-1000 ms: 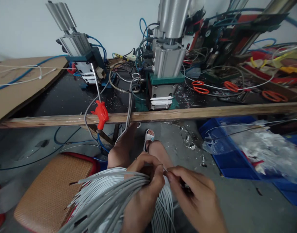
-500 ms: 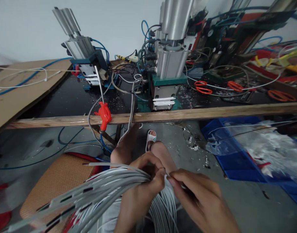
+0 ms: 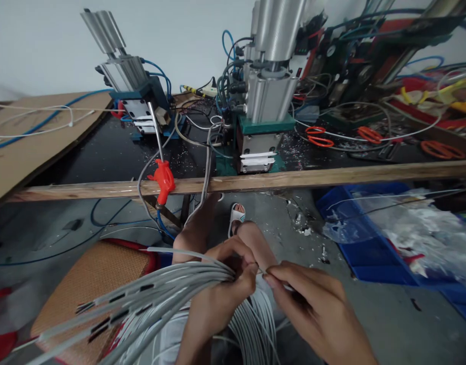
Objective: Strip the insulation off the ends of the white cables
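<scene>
A workshop is showing here: pneumatic machines are standing on a black table strewn with pale scraps, a red air gun is resting at its edge, orange-handled tools are lying about, and a blue bin is holding plastic waste.

Bare hands on show here, the left hand and the right hand both uncovered, five-fingered, and the skin runs bare past each wrist and along the forearms! Down to the lap, and there's pale, greyish-white cloth, soft and creased, most of it hidden. Bare knees below that, rounded, bare shins too! And look at the right foot: a white open-toed slide sandal, broad strap, small teal angular marking on it, toes poking out the front! The left foot offers just a sliver of white footwear.
</scene>
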Tool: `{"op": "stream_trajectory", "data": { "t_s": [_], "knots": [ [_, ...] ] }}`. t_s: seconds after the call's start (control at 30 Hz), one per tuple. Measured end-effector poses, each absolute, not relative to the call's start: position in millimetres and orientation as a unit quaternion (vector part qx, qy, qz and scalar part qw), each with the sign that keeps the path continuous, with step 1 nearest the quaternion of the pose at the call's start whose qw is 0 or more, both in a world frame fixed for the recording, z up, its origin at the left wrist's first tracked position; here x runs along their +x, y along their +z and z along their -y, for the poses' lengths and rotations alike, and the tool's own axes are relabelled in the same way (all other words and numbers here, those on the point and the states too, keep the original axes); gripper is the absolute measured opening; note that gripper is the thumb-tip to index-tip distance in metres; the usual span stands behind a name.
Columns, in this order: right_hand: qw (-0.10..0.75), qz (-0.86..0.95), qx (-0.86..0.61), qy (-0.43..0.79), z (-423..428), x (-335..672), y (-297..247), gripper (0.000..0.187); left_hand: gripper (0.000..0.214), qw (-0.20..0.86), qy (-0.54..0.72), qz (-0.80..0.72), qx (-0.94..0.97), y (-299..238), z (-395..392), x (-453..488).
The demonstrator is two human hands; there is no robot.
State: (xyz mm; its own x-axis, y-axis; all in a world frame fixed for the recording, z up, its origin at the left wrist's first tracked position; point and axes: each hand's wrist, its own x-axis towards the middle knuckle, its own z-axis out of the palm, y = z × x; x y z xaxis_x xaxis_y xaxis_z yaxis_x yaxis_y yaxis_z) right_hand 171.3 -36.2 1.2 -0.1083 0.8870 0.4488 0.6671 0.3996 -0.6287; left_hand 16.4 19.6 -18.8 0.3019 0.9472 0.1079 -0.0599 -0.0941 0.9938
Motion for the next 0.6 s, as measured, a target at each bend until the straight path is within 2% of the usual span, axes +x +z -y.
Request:
{"op": "stream_trajectory", "data": {
  "t_s": [0.2, 0.37, 0.43, 0.53, 0.6],
  "knots": [
    [0.455, 0.674, -0.576, 0.080, 35, 154, -6, 0.019, 0.016, 0.517, 0.506, -0.459, 0.515, -21, -8, 27],
    [0.480, 0.658, -0.577, 0.064, 40, 145, -10, 0.016, 0.017, 0.517, 0.540, -0.458, 0.482, -27, -3, 35],
    [0.466, 0.653, -0.589, 0.100, 44, 153, -10, 0.015, 0.017, 0.566, 0.546, -0.441, 0.433, -28, -6, 34],
    [0.419, 0.699, -0.549, 0.184, 49, 172, -6, 0.032, 0.022, 0.638, 0.538, -0.407, 0.371, -30, -11, 31],
    [0.362, 0.748, -0.506, 0.230, 47, 186, -2, 0.034, 0.022, 0.680, 0.521, -0.382, 0.346, -31, -15, 28]
  ]
}}
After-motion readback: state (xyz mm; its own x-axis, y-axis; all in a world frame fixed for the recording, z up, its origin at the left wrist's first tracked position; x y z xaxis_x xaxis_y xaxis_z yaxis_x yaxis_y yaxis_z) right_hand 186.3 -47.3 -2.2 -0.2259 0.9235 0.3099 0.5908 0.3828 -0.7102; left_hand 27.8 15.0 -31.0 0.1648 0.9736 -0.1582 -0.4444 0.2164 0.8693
